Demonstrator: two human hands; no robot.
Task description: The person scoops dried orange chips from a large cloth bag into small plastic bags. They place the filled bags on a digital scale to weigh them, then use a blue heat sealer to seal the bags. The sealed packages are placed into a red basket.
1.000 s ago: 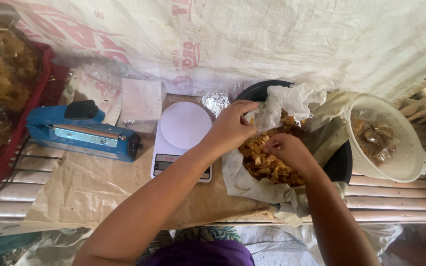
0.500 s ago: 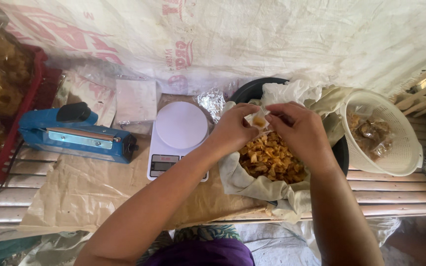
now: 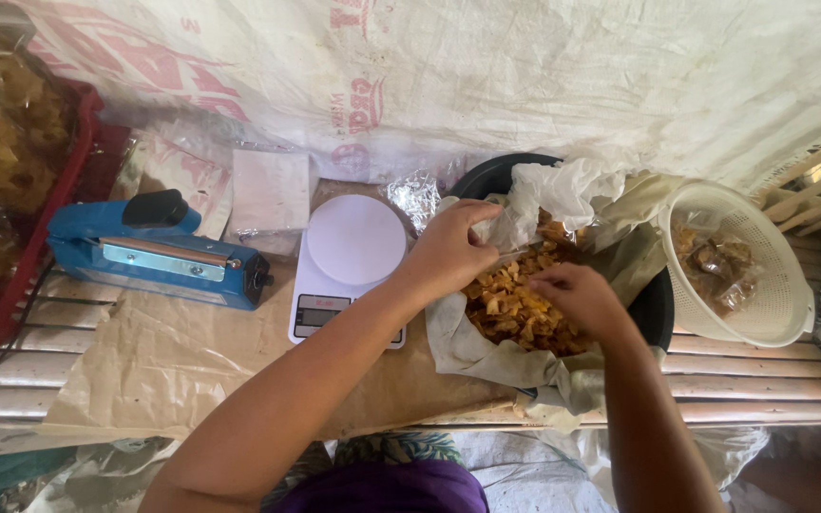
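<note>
Left hand (image 3: 448, 249) pinched shut on the crumpled white paper liner (image 3: 553, 195) at the black round basin's (image 3: 486, 176) far rim. Right hand (image 3: 572, 296) curled down into the golden fried chips (image 3: 510, 309), closure impossible to tell. Risked tearing greasy paper, spilling chips toward the white round kitchen scale (image 3: 353, 242) alongside.

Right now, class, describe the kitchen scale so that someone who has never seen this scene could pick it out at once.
Start at the blue heat sealer lying on the brown paper. Just to its right, under the person's left hand, stands the kitchen scale. It alone is white with a round weighing plate and a small display at its near edge.
</note>
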